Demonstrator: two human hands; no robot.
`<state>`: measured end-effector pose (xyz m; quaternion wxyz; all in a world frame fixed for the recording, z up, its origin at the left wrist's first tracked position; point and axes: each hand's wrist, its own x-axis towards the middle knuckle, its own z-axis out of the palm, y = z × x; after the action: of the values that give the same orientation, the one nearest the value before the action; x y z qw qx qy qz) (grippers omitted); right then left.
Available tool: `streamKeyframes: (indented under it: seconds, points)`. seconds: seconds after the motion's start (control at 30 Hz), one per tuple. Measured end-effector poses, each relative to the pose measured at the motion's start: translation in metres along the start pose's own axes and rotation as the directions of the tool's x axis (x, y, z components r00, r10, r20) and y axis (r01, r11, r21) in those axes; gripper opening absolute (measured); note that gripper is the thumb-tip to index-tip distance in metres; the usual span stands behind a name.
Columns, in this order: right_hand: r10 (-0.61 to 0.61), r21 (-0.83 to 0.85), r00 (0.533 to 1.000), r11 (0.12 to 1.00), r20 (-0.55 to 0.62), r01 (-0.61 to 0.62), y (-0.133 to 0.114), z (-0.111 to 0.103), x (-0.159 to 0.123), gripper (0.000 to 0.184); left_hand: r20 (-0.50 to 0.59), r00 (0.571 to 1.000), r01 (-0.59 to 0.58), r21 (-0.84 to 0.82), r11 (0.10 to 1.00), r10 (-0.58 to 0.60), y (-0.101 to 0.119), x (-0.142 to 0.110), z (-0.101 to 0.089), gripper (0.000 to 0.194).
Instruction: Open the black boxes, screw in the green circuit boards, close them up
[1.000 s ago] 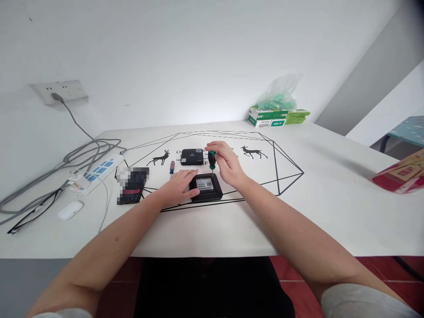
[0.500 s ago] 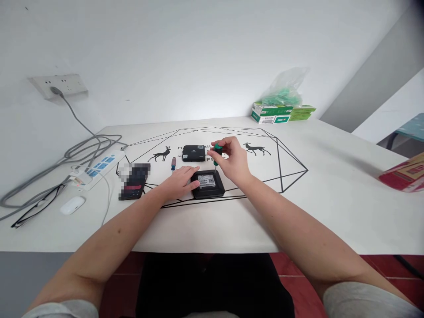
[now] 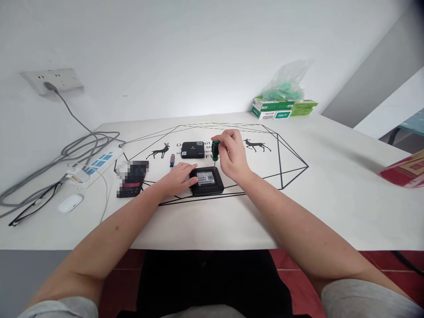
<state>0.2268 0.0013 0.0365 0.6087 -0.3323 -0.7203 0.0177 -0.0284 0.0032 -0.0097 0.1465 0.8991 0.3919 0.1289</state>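
Note:
A flat, square black box (image 3: 217,187) with a white label (image 3: 205,177) on its top lies on the table. My left hand (image 3: 179,179) holds its left side, thumb on the near part and fingers stretched along the far left corner. In my right hand (image 3: 233,154) is a green and black screwdriver (image 3: 215,152), gripped by the handle and upright. Its thin shaft points down to the box's far right corner; whether the tip sits in a screw is too small to tell. Behind it lies a smaller black box (image 3: 192,150).
Left of the boxes are a second screwdriver (image 3: 172,160) and a phone (image 3: 134,179). Farther left lie a power strip (image 3: 99,165) with grey cable, glasses (image 3: 35,205) and a white case (image 3: 70,203). Green and white boxes (image 3: 273,108) stand by the wall, a red package (image 3: 406,170) at right.
My right hand's fingers have shifted around the screwdriver handle, uncovering more of it. My left hand and the black box keep their places while the whole view moves slightly.

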Motion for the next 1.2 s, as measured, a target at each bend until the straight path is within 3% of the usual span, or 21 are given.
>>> streamKeyframes:
  seconds: [0.1, 0.2, 0.33, 0.5, 0.73, 0.97, 1.1, 1.2]
  points:
    - [0.011, 0.001, 1.0, 1.0, 0.006, -0.011, -0.002, -0.001, 0.001, 0.025, -0.003, 1.0, -0.007, 0.0, 1.0, 0.007, -0.001, 0.0, -0.001, 0.078]
    - [0.066, 0.008, 0.998, 0.998, 0.023, -0.066, -0.002, 0.001, 0.001, 0.003, -0.003, 1.0, -0.009, 0.002, 1.0, 0.009, -0.001, -0.001, -0.003, 0.079]
    - [0.196, 0.061, 0.977, 0.978, 0.082, -0.201, 0.001, 0.005, -0.003, 0.03, 0.003, 1.0, 0.004, 0.008, 1.0, -0.004, 0.001, -0.003, -0.007, 0.078]
    - [0.24, 0.145, 0.956, 0.953, 0.171, -0.265, -0.001, 0.005, -0.007, 0.029, 0.008, 1.0, 0.019, 0.005, 1.0, -0.02, 0.002, -0.003, -0.009, 0.079]
    - [0.02, -0.029, 0.998, 0.999, 0.066, -0.018, 0.002, 0.003, -0.004, 0.035, 0.026, 0.999, 0.03, 0.013, 0.999, -0.03, 0.004, -0.003, -0.012, 0.079]
    - [0.018, -0.037, 0.997, 0.999, 0.071, -0.015, -0.001, 0.004, -0.001, 0.037, 0.028, 0.999, 0.035, 0.019, 0.999, -0.035, 0.002, -0.003, -0.011, 0.083]
    - [0.111, -0.001, 0.988, 0.994, 0.103, -0.112, -0.005, 0.004, -0.001, 0.019, 0.017, 1.0, 0.024, 0.011, 1.0, -0.025, 0.0, -0.004, -0.01, 0.081]
    - [0.239, 0.017, 0.96, 0.97, 0.145, -0.244, -0.005, 0.004, -0.002, 0.034, 0.018, 1.0, 0.021, 0.011, 1.0, -0.021, 0.0, -0.004, -0.01, 0.082]
